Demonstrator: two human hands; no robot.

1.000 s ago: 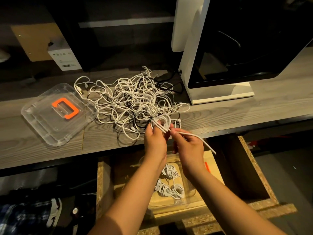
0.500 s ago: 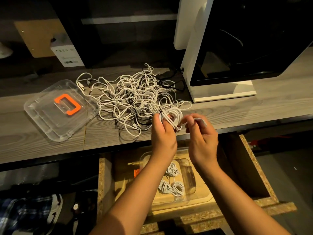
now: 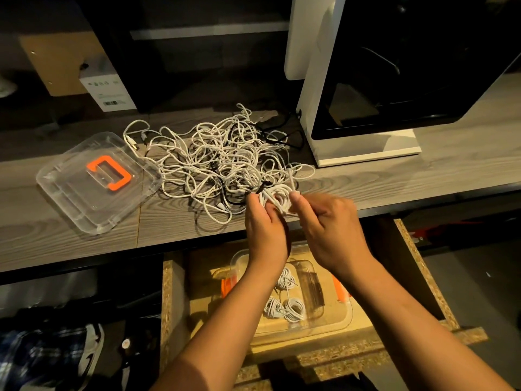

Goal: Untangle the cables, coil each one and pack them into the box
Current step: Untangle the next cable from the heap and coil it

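Note:
A tangled heap of white cables (image 3: 214, 162) lies on the grey wooden shelf (image 3: 423, 173). At its near right edge my left hand (image 3: 263, 224) grips a small white cable coil (image 3: 277, 197). My right hand (image 3: 328, 221) pinches the loose end of that same cable against the coil. Below the shelf, a clear plastic box (image 3: 332, 320) with orange clips sits on a chipboard ledge. Coiled white cables (image 3: 284, 306) lie inside it, partly hidden behind my left forearm.
The box's clear lid (image 3: 70, 198) with an orange handle lies on the shelf, left of the heap. A white-framed machine (image 3: 366, 148) stands right of the heap. A white carton (image 3: 108, 91) sits at the back left. The chipboard frame (image 3: 417, 263) surrounds the box.
My right hand has wound the trailing cable end in towards the coil and moved close to my left hand. Both hands shifted slightly up onto the shelf edge.

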